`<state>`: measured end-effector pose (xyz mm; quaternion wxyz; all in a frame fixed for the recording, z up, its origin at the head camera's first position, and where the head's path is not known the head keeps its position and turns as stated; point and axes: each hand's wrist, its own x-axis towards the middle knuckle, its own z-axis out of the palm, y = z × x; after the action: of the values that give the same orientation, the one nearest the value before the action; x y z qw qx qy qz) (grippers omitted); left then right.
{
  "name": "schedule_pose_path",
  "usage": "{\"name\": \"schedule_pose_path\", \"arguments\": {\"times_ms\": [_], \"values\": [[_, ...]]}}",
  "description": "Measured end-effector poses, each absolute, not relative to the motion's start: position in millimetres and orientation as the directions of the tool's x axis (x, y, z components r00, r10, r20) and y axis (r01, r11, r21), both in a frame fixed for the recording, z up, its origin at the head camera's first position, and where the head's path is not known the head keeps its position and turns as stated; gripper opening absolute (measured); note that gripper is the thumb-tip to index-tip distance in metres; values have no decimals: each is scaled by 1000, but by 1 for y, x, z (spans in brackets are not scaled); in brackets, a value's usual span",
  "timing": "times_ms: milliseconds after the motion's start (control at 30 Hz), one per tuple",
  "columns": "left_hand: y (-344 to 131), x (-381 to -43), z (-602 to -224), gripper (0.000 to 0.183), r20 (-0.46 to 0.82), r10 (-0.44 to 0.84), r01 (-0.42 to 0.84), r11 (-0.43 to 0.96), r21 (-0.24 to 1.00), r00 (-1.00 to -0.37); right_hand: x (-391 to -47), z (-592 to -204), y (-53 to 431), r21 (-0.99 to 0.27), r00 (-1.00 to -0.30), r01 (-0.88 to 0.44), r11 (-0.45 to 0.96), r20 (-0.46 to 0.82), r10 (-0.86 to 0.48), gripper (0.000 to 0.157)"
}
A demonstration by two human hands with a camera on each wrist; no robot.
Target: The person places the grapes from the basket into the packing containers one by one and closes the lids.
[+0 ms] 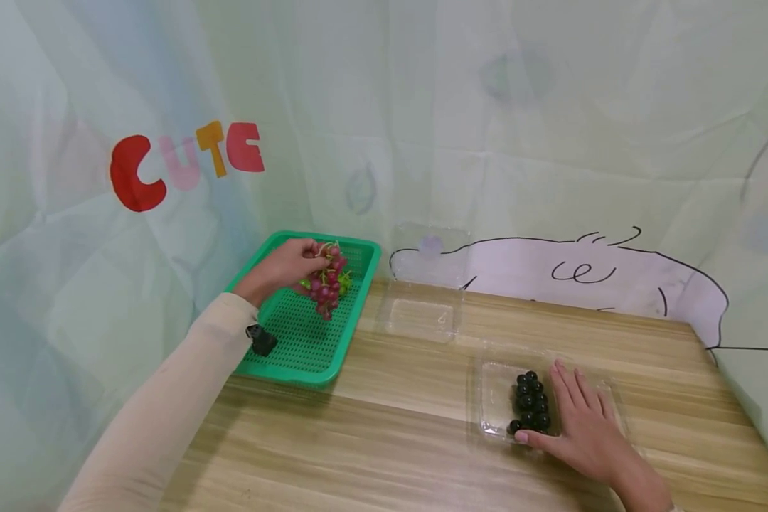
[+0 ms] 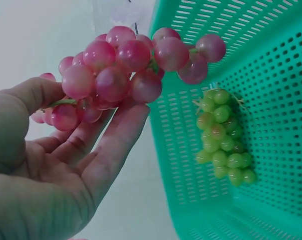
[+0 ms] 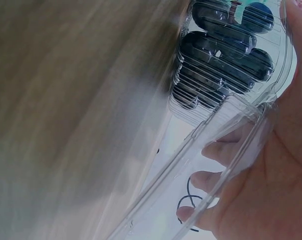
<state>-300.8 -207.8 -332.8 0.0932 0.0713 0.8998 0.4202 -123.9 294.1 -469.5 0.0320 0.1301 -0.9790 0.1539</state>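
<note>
My left hand (image 1: 286, 263) pinches the stem of a bunch of red grapes (image 1: 326, 290) and holds it over the green basket (image 1: 342, 348). In the left wrist view the thumb lies at the stem, with the fingers behind the red grapes (image 2: 113, 70). A bunch of green grapes (image 2: 223, 137) lies in the basket below. My right hand (image 1: 585, 430) rests with spread fingers on a clear plastic box (image 1: 494, 390), its thumb at the near edge. Black grapes (image 1: 530, 404) lie inside that box, left of the fingers; the right wrist view shows them through its ribbed wall (image 3: 183, 100).
Another clear plastic box (image 1: 422, 318) stands at the back of the wooden table (image 1: 384, 455), right of the basket, with its lid raised. A printed cloth curtain (image 1: 550, 163) hangs behind the table and along its left side.
</note>
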Motion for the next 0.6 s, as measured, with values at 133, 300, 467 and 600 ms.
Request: {"name": "schedule_pose_path", "arguments": {"times_ms": [133, 300, 467, 600], "values": [[-200, -295, -324, 26, -40, 202, 116, 700, 704, -978, -124, -470, 294, -287, -963, -267, 920, 114, -243, 123], [-190, -290, -317, 22, 56, 206, 197, 767, 610, -977, -123, -470, 294, -279, -964, -263, 924, 110, -242, 123], [-179, -284, -312, 21, 106, 211, 234, 804, 546, -972, -123, -470, 293, -282, -964, -263, 923, 109, -242, 123], [-170, -279, -307, 20, 126, 211, 245, 798, 551, -969, -123, -470, 293, -292, -965, -260, 920, 105, -240, 123]]}}
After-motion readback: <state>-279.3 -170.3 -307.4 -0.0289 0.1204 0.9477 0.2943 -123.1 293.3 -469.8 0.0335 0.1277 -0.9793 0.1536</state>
